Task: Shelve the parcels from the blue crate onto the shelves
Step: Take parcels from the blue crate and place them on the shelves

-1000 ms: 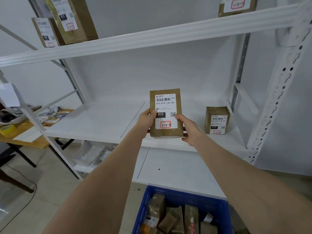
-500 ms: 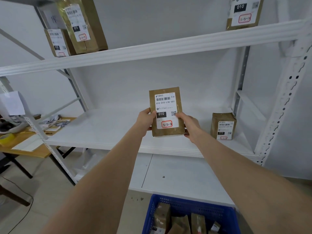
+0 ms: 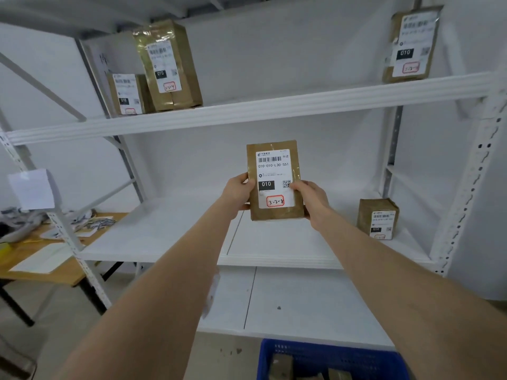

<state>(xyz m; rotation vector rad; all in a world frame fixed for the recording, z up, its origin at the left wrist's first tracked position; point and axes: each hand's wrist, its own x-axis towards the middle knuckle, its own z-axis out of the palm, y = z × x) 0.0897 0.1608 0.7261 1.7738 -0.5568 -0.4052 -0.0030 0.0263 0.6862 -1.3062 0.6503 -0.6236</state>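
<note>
**Parcel [image 3: 274,185] held at frame centre in front of the middle shelf, not yet set down**

The parcel is clamped by its two side edges. The left hand [image 3: 237,192] is curled round the left edge. The right hand [image 3: 311,200] is curled round the right edge, with its thumb pressed on the label. The parcel is held upright with the label toward the camera, clear of the middle shelf [image 3: 164,237]. Whether it is over the board or ahead of the front lip cannot be told.

Risks, as judged:
- **Drop:** if the parcel is released ahead of the lip, a fall onto the lower shelf [image 3: 301,303] or into the blue crate [image 3: 329,349] at bottom centre is likely.
- **Tipping:** a thin package stood on its narrow bottom edge could topple unless it is leaned on the back wall.
- **Slip:** glossy tape and a slick label could let the fingers slide.
- **Wrong slot:** "3-2-8" is handwritten in a red box on the label, so the parcel could be misplaced if the code is ignored.
- **Knock:** the small parcel [image 3: 378,218] at centre right is well apart, so a bump is unlikely.

Materials and shapes:
- **Parcel:** a flat brown paper rectangle under shiny clear tape. The label is white, with a printed barcode and a black "010" block.
- **Shelves:** smooth white painted boards on perforated metal uprights.
- **Crate:** blue plastic with a perforated wall.
- **Upper shelf [image 3: 247,111]:** more brown taped parcels are stood at upper left [image 3: 167,67] and upper right [image 3: 411,43].
</note>
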